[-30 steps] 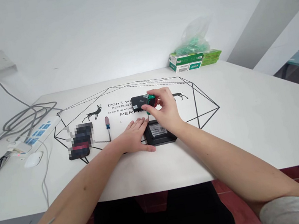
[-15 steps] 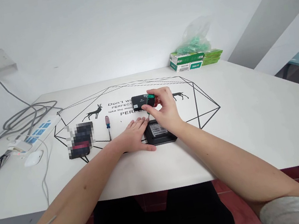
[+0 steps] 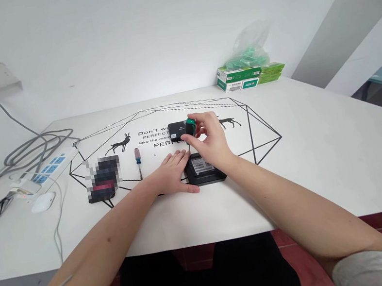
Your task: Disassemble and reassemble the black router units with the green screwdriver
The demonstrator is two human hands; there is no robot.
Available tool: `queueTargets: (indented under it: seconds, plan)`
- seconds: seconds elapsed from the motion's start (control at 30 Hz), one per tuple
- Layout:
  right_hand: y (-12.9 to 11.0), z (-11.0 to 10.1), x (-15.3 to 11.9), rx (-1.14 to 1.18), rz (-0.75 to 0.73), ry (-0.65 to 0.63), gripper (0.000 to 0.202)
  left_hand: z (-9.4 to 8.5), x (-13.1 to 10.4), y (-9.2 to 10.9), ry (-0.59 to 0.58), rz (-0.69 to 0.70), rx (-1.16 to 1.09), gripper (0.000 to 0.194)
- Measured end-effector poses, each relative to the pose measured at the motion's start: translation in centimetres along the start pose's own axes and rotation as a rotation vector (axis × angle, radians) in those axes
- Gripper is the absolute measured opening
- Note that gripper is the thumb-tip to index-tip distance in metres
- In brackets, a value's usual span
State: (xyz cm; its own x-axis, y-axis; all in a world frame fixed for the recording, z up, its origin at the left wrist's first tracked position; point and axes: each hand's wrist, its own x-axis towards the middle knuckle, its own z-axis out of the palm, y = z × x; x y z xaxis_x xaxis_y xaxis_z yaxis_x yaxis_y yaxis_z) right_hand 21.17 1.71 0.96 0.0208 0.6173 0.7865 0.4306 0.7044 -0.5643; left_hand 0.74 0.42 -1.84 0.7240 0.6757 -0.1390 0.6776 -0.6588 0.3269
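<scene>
My right hand (image 3: 210, 137) is closed around the green and black handle of a screwdriver (image 3: 190, 126). The screwdriver's thin shaft points down at the far left corner of a black, shallow box-like device (image 3: 208, 178) with a white label. Fingers spread, my left hand (image 3: 174, 173) lies flat against the device's left side, partly on the table. Just behind the device is a flat black piece (image 3: 176, 131) with a small white sticker, partly hidden by my right hand. A second screwdriver (image 3: 138, 157), with a pinkish and blue handle, lies to the left of my left hand.
A pixelated dark item (image 3: 103, 179) lies left on the white table (image 3: 326, 153). Beyond it are a power strip (image 3: 50, 165), a white mouse-like object (image 3: 43, 202) and grey cables (image 3: 33, 141). Green and white boxes (image 3: 238, 77) with a plastic bag (image 3: 247, 54) stand at the back right.
The screwdriver handle has turned and tilted slightly in my right hand, whose fingers have shifted a little. My left hand and the device stay in place.
</scene>
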Motion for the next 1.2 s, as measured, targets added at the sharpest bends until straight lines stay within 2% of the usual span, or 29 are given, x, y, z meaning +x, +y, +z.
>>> queueTargets:
  seconds: [0.27, 0.43, 1.2]
  plan:
    - [0.08, 0.14, -0.36, 0.108, -0.005, -0.078, 0.045, -0.33, -0.03, 0.29, -0.019, -0.003, 0.006, 0.144]
    - [-0.1, 0.04, 0.0, 0.037, -0.03, -0.008, 0.046, -0.2, 0.01, 0.08, -0.015, -0.001, 0.004, 0.144]
    - [0.3, -0.21, 0.2, 0.062, -0.008, 0.062, 0.046, -0.21, -0.05, 0.32, -0.005, -0.002, -0.029, 0.144]
